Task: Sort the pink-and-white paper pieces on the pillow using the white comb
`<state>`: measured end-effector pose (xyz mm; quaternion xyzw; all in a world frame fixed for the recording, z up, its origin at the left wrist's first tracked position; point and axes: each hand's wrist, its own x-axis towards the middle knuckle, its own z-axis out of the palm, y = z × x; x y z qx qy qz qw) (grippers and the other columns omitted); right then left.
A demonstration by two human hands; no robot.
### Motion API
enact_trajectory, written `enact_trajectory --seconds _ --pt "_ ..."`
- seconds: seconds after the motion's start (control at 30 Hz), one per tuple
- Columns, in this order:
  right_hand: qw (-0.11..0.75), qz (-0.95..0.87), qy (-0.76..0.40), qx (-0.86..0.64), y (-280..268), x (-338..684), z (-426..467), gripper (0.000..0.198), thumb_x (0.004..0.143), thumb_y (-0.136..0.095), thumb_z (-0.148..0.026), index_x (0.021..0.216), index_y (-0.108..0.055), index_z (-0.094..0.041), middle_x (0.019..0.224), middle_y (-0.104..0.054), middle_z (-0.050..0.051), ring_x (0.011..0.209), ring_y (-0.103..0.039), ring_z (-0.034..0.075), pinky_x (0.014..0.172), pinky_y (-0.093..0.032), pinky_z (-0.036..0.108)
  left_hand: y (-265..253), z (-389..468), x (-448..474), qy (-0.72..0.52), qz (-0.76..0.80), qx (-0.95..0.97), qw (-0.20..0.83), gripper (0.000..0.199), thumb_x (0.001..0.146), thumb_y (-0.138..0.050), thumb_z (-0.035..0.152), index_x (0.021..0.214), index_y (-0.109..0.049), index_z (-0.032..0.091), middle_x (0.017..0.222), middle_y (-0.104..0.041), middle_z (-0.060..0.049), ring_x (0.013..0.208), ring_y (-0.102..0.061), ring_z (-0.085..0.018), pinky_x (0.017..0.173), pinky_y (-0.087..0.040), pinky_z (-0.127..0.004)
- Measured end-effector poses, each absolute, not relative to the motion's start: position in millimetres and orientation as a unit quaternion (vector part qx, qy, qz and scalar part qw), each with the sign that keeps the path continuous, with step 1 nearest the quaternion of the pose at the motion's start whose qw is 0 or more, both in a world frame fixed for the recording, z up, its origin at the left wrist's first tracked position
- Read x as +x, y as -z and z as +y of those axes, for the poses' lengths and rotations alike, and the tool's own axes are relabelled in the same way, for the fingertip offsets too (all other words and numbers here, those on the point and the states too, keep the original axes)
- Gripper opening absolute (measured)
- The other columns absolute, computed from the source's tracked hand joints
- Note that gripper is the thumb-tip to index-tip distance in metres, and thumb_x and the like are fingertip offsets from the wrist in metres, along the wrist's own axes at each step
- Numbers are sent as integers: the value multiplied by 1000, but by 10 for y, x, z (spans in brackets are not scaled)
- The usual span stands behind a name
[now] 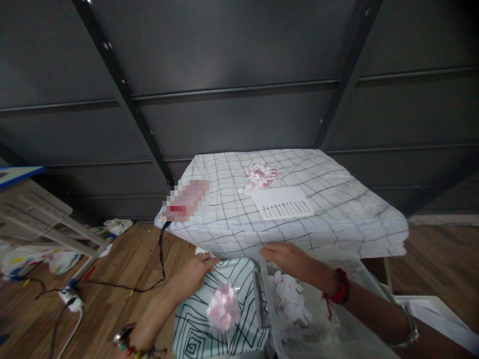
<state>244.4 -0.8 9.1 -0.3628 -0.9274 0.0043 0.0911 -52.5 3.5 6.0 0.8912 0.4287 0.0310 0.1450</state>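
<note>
My left hand (202, 269), with a ring on it, curls its fingers over the far left corner of a stool-like surface covered in teal cloth with black lines (190, 319). On that cloth lies a clear bag of pink and white paper pieces (223, 306), short of my hand. My right hand (286, 257) is closed on the far left rim of a clear plastic bin (275, 319), just right of the cloth cover. White paper scraps (292, 299) lie in the bin, partly beneath my right forearm.
A table with a white checked cloth (348, 199) stands ahead, bearing pink and white scraps (262, 175), a slotted white card (282, 202) and a pixelated pinkish object (187, 202). Cables and a power strip (70, 298) lie on the wooden floor at left. Dark panels (239, 50) rise behind.
</note>
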Motion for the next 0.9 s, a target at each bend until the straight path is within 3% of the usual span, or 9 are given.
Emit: enact_trajectory --seconds 0.37,0.57,0.73,0.9 --pt "89 -915 12 -393 -6 2434 107 21 79 -43 -3 84 -58 -17 76 -62 2 66 -56 12 56 -42 24 47 52 -429 -38 491 870 44 35 86 -43 15 118 -57 22 107 -60 -8 93 -59 -22 83 -47 -34" --pt "109 -919 2 -378 26 2538 107 25 81 -42 -5 97 -58 -18 85 -64 4 75 -58 13 64 -44 24 55 110 -510 -44 462 882 84 39 86 -36 6 114 -59 19 102 -65 -8 94 -61 -20 82 -49 -31" --pt "61 -913 -37 -403 9 2438 111 23 79 -42 -2 86 -58 -17 77 -63 2 66 -57 12 57 -41 23 54 116 -718 -89 436 884 146 34 88 -39 12 112 -61 20 104 -65 -7 97 -61 -18 85 -48 -28" --pt "17 -903 -39 -429 80 2238 85 24 75 -44 0 86 -59 -15 80 -65 4 71 -61 15 58 -42 26 123 -50 -612 -58 502 860 74 34 89 -38 12 115 -58 19 106 -63 -9 96 -61 -22 85 -48 -34"
